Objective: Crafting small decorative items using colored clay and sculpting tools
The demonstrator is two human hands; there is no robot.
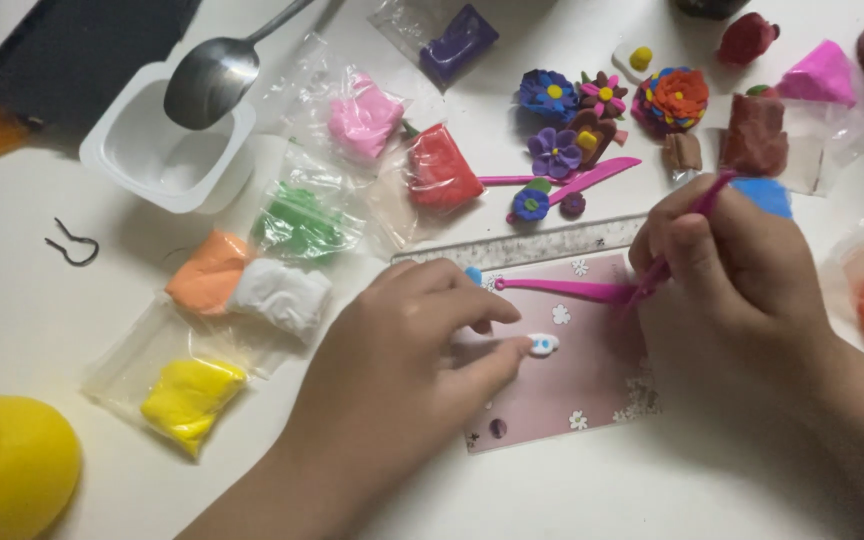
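A white desk [652, 500] was seen from above. Nearest, at the front left corner, a yellow rubber duck [7, 465] was placed. Towards the front middle, a pink flowered card [582, 385] was laid flat, and on it a small white clay piece [542, 345] with pale blue spots was pressed under the fingertips of the left hand [402, 350], which was closed lightly upon it. The piece was judged to be very light, soft and easily dented, best taken gently by its sides. The right hand [727, 265] was closed around a pink plastic modelling tool [682, 225], held like a pen. A second pink tool [562, 289] was laid on the card between the hands. Left of the card, bagged clay was spread: yellow [190, 395], white [280, 293], orange [207, 270], green [297, 220]. Beyond the card, a clear ruler [532, 243] was set. Further back, finished clay flowers [592, 115] were grouped, and near the back left corner a white plastic cup [157, 150] with a metal spoon [214, 75] was stood.
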